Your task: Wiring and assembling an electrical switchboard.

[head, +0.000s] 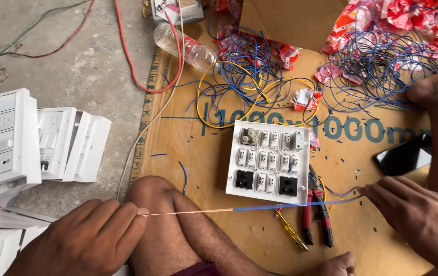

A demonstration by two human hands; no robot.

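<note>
Two bare hands stretch one thin blue insulated wire (300, 204) taut across the person's knee. The left hand (83, 240), low at the near left edge, pinches the stripped copper end (188, 212) at its fingertips (139, 212). The right hand (418, 217), at the near right edge, closes its fingertips on the blue insulated part, so the wire runs level between them, passing just over the near edge of one white square plastic switch board (268, 162) that lies back-up on the brown cardboard sheet (193, 148).

Just beside that board's near right corner lie two tools: one pair of red-handled pliers (315, 214) and one yellow-handled screwdriver (291, 232), touching or almost so. Bare cardboard stays open to the left of the board. One dark phone (401, 156) rests near the right edge.

To the left, on the grey concrete floor (76, 61), about three white switch plates (45, 140) lean stacked together. Farther off, a tangle of blue, yellow and black wires (290, 76) crowds the cardboard's far side, with one clear plastic bottle (185, 47) and red torn wrappers (397, 20) beyond.
</note>
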